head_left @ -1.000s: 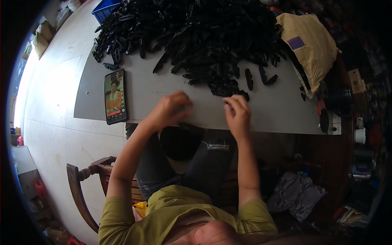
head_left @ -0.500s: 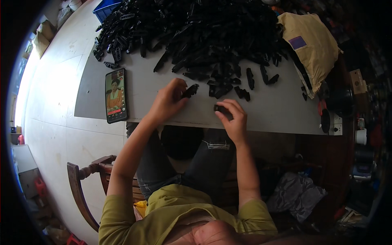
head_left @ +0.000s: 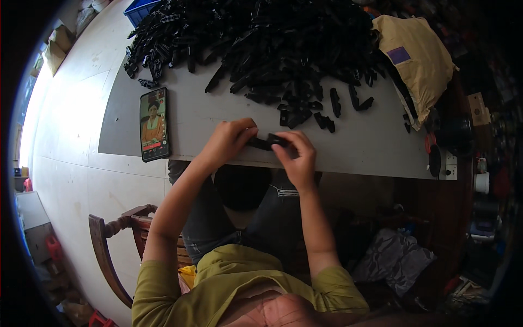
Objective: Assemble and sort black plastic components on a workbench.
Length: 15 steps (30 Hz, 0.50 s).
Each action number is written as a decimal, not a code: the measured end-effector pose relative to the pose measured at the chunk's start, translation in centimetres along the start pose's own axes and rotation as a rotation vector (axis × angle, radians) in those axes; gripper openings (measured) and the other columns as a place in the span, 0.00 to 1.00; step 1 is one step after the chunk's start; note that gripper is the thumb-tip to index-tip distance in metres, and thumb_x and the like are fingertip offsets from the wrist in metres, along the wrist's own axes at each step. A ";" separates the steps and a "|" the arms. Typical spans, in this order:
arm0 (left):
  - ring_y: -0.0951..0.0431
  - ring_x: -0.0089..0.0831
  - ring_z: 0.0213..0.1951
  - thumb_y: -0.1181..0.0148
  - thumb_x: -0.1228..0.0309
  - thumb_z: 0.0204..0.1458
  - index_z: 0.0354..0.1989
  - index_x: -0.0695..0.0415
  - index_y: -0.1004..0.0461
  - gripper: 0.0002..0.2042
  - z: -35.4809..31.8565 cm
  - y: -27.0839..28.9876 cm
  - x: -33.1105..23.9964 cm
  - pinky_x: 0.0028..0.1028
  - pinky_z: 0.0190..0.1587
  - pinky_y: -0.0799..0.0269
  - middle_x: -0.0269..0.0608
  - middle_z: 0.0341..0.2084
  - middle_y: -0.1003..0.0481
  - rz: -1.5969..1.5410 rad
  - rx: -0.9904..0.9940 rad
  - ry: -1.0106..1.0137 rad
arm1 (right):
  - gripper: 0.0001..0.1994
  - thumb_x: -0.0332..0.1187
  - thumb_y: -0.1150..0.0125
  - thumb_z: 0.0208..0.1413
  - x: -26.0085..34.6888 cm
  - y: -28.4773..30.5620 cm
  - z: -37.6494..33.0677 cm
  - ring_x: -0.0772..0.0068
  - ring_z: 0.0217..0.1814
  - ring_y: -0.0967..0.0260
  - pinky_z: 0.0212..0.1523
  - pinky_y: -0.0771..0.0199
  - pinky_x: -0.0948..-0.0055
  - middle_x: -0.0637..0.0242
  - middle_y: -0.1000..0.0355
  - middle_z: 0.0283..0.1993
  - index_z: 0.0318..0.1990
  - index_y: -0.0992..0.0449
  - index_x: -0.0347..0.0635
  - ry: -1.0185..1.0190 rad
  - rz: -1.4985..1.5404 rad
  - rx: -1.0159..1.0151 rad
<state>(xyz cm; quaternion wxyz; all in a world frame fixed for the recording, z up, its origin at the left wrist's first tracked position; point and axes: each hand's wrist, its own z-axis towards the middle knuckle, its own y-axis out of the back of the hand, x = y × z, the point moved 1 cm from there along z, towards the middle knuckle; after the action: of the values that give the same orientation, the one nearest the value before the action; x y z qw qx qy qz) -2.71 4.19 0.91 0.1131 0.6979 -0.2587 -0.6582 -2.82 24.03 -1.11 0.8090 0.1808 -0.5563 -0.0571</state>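
Note:
Close to the table's front edge, my left hand (head_left: 231, 140) is closed on one end of a long black plastic part (head_left: 259, 144). My right hand (head_left: 297, 158) pinches a smaller black plastic piece (head_left: 277, 140) between thumb and fingers. The two pieces meet, or nearly so, between my hands; whether they are joined I cannot tell. Beyond my hands, several loose black parts (head_left: 297, 117) lie in front of a large heap of black plastic parts (head_left: 261, 43).
A phone (head_left: 154, 125) showing a video lies on the grey table (head_left: 201, 109) at the left. A blue crate (head_left: 139, 11) stands at the far left. On the right are a beige sack (head_left: 417, 54) and scissors (head_left: 432, 152). A wooden chair (head_left: 117, 226) is below.
My right hand has moved left with its small piece, up to the long part. My left hand has come slightly nearer and turned, bringing its part round to face the right hand.

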 end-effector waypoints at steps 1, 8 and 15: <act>0.24 0.36 0.30 0.44 0.74 0.55 0.41 0.60 0.24 0.08 0.0 -0.1 0.5 0.30 0.36 0.29 0.45 0.26 0.25 0.001 0.002 -0.001 | 0.12 0.25 0.31 0.44 0.0 -0.4 0.2 0.65 0.36 0.28 0.38 0.28 0.73 0.61 0.27 0.36 0.38 0.23 0.36 0.096 -0.043 0.016; 0.23 0.38 0.35 0.33 0.78 0.38 0.36 0.61 0.21 0.13 -0.9 -0.3 1.8 0.31 0.40 0.28 0.43 0.32 0.24 0.042 -0.098 -0.346 | 0.14 0.23 0.28 0.39 -0.7 -0.1 -0.1 0.66 0.35 0.28 0.35 0.28 0.73 0.62 0.28 0.34 0.36 0.22 0.36 0.207 -0.181 0.056; 0.23 0.41 0.37 0.30 0.77 0.34 0.34 0.61 0.20 0.14 -0.3 -1.0 2.1 0.33 0.41 0.27 0.43 0.34 0.24 0.065 -0.092 -0.388 | 0.12 0.28 0.26 0.36 -0.4 -0.3 0.5 0.63 0.29 0.31 0.33 0.31 0.67 0.66 0.30 0.27 0.32 0.21 0.38 0.060 -0.180 0.178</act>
<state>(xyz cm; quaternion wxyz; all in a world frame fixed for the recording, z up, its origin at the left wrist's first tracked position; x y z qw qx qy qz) -2.19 3.91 -1.38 0.1140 0.5434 -0.2675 -0.7875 -3.42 23.77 -1.41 0.7977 0.3028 -0.5162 -0.0743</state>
